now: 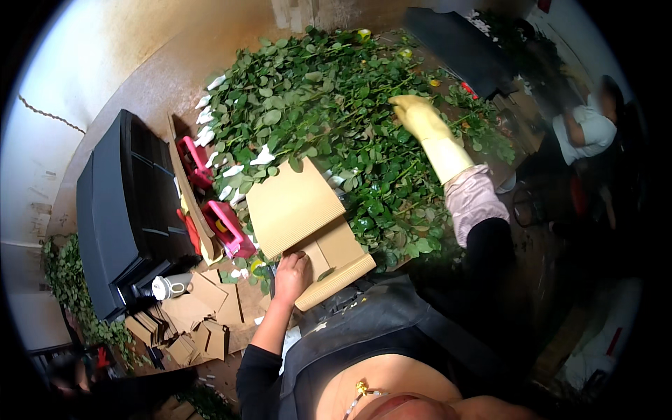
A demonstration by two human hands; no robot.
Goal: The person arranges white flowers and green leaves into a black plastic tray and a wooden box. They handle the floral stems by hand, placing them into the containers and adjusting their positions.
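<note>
A tan corrugated cardboard sheet [297,206] lies in front of me, with a folded lower part and a rolled corrugated edge [336,281] close to my apron. My left hand [290,276], bare, has its fingers bent over the cardboard's left side; the fingertips are partly hidden. A cream rubber glove covers my right hand [421,120], which reaches out over a wide heap of leafy green stems [315,105]. Its fingers stretch toward the left with the thumb apart, and I see nothing held in them. White-wrapped flower heads [263,155] stick out along the heap's left side.
Left of the heap stand pink tape dispensers [229,227], a cardboard strip [189,182] and a stack of black boards [115,210]. A white mug [170,286] sits beside small cardboard pieces [203,301]. Another person [586,129] is at the far right, near a dark board [458,49].
</note>
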